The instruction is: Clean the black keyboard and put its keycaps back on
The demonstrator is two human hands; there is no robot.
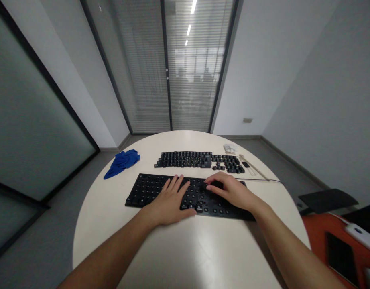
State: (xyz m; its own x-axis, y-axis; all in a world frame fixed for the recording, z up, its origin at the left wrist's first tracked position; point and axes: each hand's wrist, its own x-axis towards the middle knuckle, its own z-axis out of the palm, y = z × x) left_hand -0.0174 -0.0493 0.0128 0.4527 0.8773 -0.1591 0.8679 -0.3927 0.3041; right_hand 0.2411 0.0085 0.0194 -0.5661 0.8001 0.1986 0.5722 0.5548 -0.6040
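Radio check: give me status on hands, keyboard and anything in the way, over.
Left hand spread over keyboard. Right hand bent over its right half, grip unclear. Keyboard lies flat, largely uncapped. Hands hide part; loose keycaps sit beyond.

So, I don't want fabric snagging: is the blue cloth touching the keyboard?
Apart: the head view shows a strip of pale tabletop between the blue cloth and the black keyboard.
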